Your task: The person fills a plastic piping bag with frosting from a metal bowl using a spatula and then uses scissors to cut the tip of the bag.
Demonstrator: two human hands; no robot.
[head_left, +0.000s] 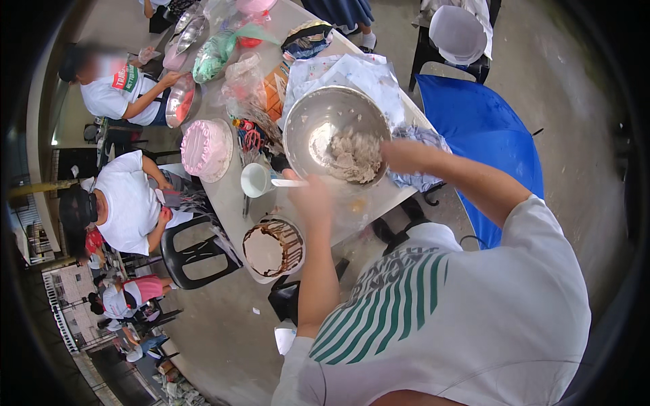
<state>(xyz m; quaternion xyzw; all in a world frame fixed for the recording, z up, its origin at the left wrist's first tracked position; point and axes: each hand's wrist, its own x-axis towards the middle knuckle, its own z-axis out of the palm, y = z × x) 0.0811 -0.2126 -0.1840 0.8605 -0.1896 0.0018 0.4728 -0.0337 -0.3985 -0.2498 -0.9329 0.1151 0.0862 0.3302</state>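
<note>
1. Hard to read: both hands are motion-blurred. On the right hand [401,155], finger outlines are smeared; any tool inside it can't be made out.
2. Also hidden: part of the steel mixing bowl's [308,128] right rim, behind the right hand. The far side of the left hand [310,196] doesn't show.
3. Right grip: at the bowl's right rim, against or just beside the lumpy greyish-beige mixture [357,159]. Can't tell how far closed, or whether it has hold of anything.
4. Left grip: at the bowl's lower-left rim. Opening can't be read, nor whether it touches the steel.
5. White stick or handle [290,183] runs from the left fingers toward the pale cup [256,180]. Can't tell if it's held or just overlapped by the hand.
6. Bowl sits between the two hands and above them in view; mixture is heaped on its right-hand side, next to the right hand.
7. Left and below the left hand: round cake with brown icing [267,250], near the table edge. Farther left and up: pink-frosted cake [206,150].
8. Right of the right hand: blue umbrella [487,149], partly covered by the right forearm.
</note>
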